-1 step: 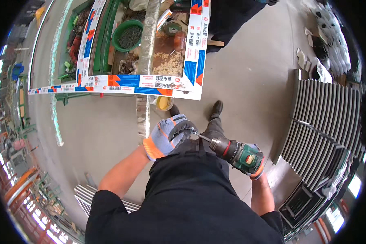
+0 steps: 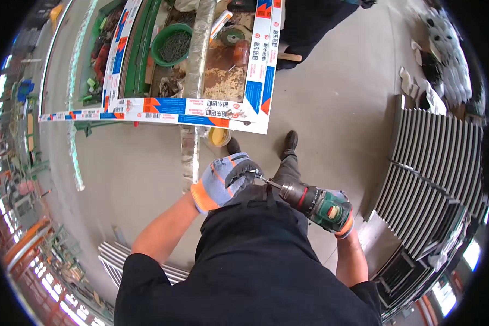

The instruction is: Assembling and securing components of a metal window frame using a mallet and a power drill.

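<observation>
Wrapped around the rear handle of one green cordless drill (image 2: 316, 202), the right hand (image 2: 342, 223) keeps a closed grip in a grey and orange glove. Pinched at the drill's tip, the left hand (image 2: 223, 182), gloved the same, holds its fingers together on a small screw or bit; which one is too small to tell. Dark chuck, red ring and green body mark the drill, held in front of the person's black apron (image 2: 255, 255), above the concrete floor (image 2: 136, 174). Its long axis runs from lower right to upper left, tip toward the left hand. Two black shoes (image 2: 290, 142) stand below a surface (image 2: 223, 81) framed by white profiles (image 2: 190, 117), with one green bowl (image 2: 172, 46) on it.
</observation>
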The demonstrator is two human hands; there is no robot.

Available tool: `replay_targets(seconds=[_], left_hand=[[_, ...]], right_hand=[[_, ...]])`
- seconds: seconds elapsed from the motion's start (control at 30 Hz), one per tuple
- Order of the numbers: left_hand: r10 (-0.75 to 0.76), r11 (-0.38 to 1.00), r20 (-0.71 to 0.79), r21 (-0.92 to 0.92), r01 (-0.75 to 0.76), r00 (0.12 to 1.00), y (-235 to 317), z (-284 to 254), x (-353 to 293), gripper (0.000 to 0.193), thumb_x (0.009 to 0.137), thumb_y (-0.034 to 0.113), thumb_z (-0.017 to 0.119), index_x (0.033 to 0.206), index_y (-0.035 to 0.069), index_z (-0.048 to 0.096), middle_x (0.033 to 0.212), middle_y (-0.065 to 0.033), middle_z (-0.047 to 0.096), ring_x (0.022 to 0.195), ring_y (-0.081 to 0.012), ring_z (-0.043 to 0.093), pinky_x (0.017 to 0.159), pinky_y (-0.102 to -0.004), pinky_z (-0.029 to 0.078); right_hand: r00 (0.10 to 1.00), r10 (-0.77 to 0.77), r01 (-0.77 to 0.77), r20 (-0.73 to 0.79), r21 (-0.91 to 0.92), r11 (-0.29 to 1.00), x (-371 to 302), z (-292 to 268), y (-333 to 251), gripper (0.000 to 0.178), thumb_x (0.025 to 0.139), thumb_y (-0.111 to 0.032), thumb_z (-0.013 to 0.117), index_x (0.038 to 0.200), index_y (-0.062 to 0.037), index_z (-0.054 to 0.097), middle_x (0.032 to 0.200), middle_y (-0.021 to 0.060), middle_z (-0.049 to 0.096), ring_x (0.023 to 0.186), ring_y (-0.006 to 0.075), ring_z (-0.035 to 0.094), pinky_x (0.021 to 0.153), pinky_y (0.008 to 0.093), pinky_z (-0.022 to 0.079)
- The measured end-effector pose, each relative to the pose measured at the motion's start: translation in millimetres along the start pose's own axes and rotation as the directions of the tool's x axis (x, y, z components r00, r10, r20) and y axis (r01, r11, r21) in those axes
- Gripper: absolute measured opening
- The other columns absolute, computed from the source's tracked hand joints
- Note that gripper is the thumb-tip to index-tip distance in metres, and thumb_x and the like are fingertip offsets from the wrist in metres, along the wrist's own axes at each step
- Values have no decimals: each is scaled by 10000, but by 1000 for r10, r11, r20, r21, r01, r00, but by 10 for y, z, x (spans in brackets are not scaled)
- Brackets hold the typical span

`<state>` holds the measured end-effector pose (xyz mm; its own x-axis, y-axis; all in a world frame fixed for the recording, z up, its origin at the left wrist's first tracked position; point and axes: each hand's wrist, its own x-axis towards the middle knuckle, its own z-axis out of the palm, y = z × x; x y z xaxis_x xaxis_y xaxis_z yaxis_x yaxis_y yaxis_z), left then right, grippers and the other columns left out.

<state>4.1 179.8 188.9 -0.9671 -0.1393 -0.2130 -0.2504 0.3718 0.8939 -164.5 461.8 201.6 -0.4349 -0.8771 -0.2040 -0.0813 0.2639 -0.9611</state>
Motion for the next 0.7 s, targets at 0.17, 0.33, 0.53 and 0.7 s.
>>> replay_targets(seconds=[0.17,0.33,0.53,0.7], left_hand=[[-57,997,-205,-64,44,977,98,480,276,257,783,32,616,1040,32,626,1021,-169,612,956,-376,592,842,-418,484],[-40,997,-484,36,66,874,373,879,460,250,773,32,611,1021,39,632,977,-168,610,940,-375,586,806,-444,490],[-27,947,-674,220,236,738,588,793,594,288,748,110,607,1030,85,663,1016,-94,642,998,-324,589,874,-448,468],[79,857,-769,377,352,634,593,550,530,319,729,169,629,1039,129,689,1042,-28,657,1034,-268,600,924,-437,447]], right_hand=[[956,174,-207,238,122,971,377,-693,342,430,697,-37,785,1110,-10,672,1013,49,703,882,119,651,811,272,537],[888,132,-184,440,78,980,830,-1264,280,417,729,-68,768,1129,-8,667,959,39,716,840,125,667,788,285,544],[775,-41,135,631,-102,986,1282,-1369,328,359,777,-26,701,1131,-43,640,1056,61,682,906,151,661,811,293,534],[783,-131,244,609,-107,964,1792,-1018,26,283,785,-40,690,1067,-38,665,966,65,702,852,173,678,793,298,541]])
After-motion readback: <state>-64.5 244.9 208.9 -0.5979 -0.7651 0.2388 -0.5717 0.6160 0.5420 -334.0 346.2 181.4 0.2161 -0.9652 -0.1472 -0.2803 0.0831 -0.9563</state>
